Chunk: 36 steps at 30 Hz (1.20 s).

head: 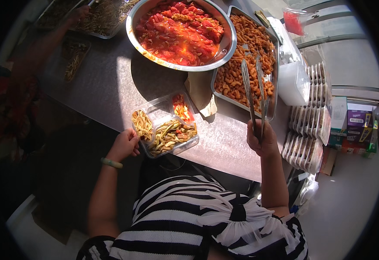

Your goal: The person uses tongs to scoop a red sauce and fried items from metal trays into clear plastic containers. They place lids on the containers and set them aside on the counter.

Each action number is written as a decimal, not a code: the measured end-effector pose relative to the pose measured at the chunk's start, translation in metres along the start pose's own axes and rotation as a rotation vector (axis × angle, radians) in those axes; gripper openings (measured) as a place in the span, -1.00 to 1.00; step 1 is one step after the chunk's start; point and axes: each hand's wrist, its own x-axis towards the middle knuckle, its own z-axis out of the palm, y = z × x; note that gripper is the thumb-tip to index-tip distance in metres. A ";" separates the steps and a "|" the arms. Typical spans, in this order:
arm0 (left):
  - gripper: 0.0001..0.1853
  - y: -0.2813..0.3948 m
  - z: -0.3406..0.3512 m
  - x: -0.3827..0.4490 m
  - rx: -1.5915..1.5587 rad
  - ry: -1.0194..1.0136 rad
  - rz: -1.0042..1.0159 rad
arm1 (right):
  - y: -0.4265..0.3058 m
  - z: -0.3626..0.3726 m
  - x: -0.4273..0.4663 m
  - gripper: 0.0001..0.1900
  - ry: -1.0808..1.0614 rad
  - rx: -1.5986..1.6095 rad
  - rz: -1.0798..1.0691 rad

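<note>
My left hand (124,144) pinches the left corner of a clear plastic compartment box (159,110) at the table's near edge. Its compartments hold bean sprouts (142,125), tomato with egg (182,109) and a vegetable stir-fry (171,136); one compartment, at the back, is bare. My right hand (263,138) grips metal tongs (247,87), whose tips reach into fried pieces (231,81) in a metal tray (277,55). Whether the tongs hold a piece cannot be told. A large steel bowl (131,35) of tomato and egg stands behind the box.
Stacked filled boxes (306,130) and a white plastic container (293,83) stand to the right. Brown cardboard (201,94) lies between box and tray. At the upper left, another person's hand (79,14) is at a tray of sprouts (103,19), near a partly filled box (75,60).
</note>
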 end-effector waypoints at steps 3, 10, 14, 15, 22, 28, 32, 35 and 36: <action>-0.89 0.042 0.008 -0.019 0.450 0.243 0.254 | 0.014 -0.001 -0.007 -0.38 0.187 0.142 0.033; -0.88 0.069 0.076 0.014 0.696 0.208 0.904 | 0.031 0.005 -0.017 -0.36 0.247 0.296 0.035; -0.89 0.068 0.098 0.027 0.920 0.216 0.987 | 0.040 -0.001 -0.033 -0.34 0.231 0.327 0.009; -0.89 0.069 0.101 0.027 0.963 0.211 0.985 | 0.042 -0.003 -0.037 -0.34 0.242 0.333 -0.001; -0.96 0.073 0.112 0.029 1.254 0.250 1.006 | 0.051 -0.014 -0.058 -0.33 0.307 0.394 -0.045; -0.93 0.094 0.108 0.014 1.029 0.192 0.987 | 0.049 -0.024 -0.068 -0.33 0.309 0.418 -0.092; -0.93 0.137 0.102 -0.023 0.677 0.153 1.085 | 0.047 -0.028 -0.072 -0.33 0.337 0.443 -0.107; -0.88 0.188 0.103 -0.070 0.455 0.095 1.127 | 0.050 -0.033 -0.071 -0.34 0.352 0.457 -0.109; -0.88 0.209 0.106 -0.095 0.365 0.026 1.187 | 0.049 -0.033 -0.071 -0.34 0.367 0.467 -0.092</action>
